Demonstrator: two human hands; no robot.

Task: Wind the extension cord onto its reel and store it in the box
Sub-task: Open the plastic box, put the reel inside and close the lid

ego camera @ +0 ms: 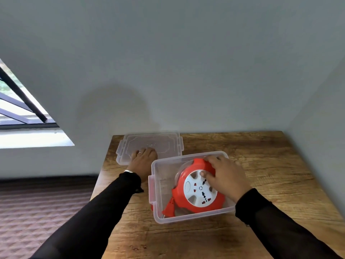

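Wooden tabletop (261,156) carries a clear box (158,212) where the right hand (225,176) grips the red reel (197,191), while the left hand (143,159) lies flat-fingered on the lid (149,144).

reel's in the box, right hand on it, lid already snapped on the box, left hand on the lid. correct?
Not quite. The head view shows the lid lying flat on the table behind and left of the box, which is open. The rest holds: the reel is in the box, right hand on it, left hand on the lid.

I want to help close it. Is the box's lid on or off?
Off. The lid lies flat on the table beside the open box.
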